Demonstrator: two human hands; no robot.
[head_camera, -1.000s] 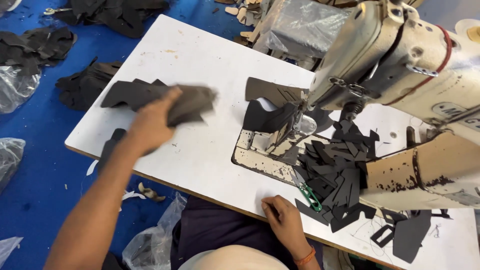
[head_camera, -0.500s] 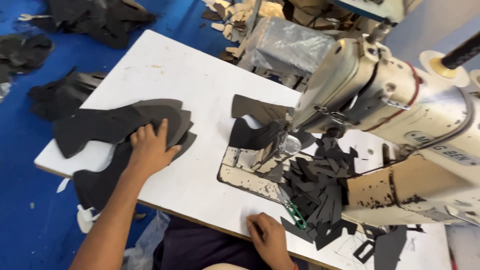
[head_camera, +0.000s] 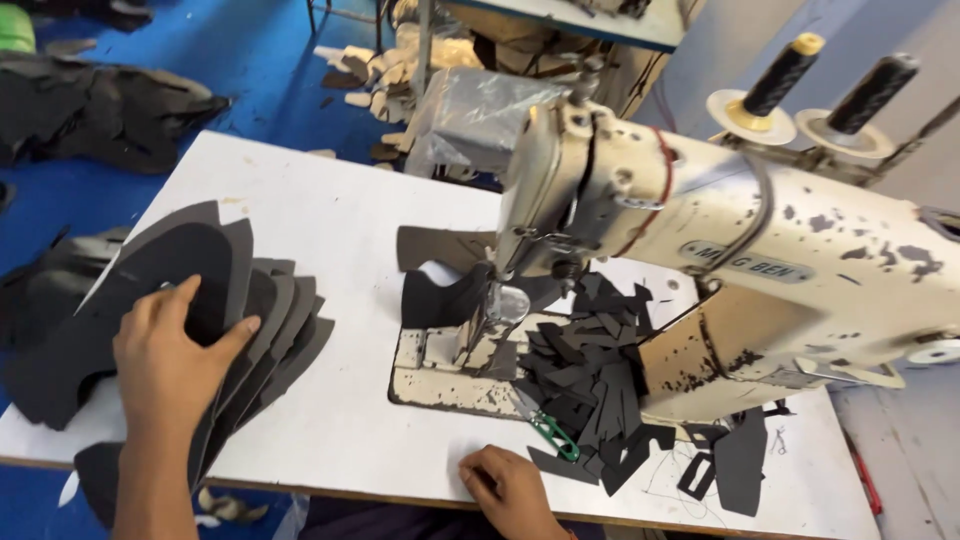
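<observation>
Left grip (head_camera: 170, 360) spread flat on fanned dark cut pieces (head_camera: 250, 310); right grip (head_camera: 510, 485) loosely curled, empty, on white bench (head_camera: 340, 210) edge.

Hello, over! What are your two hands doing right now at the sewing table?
Left hand flat on fanned stack of dark pieces. Right hand resting at table edge, empty. Green-handled snips beside it.

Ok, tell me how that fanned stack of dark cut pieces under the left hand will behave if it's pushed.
The stack will probably slide apart: its flat pieces already lie fanned. They look thin and floppy, overhanging the table edge. Likely light; the left hand alone pins them.
</observation>
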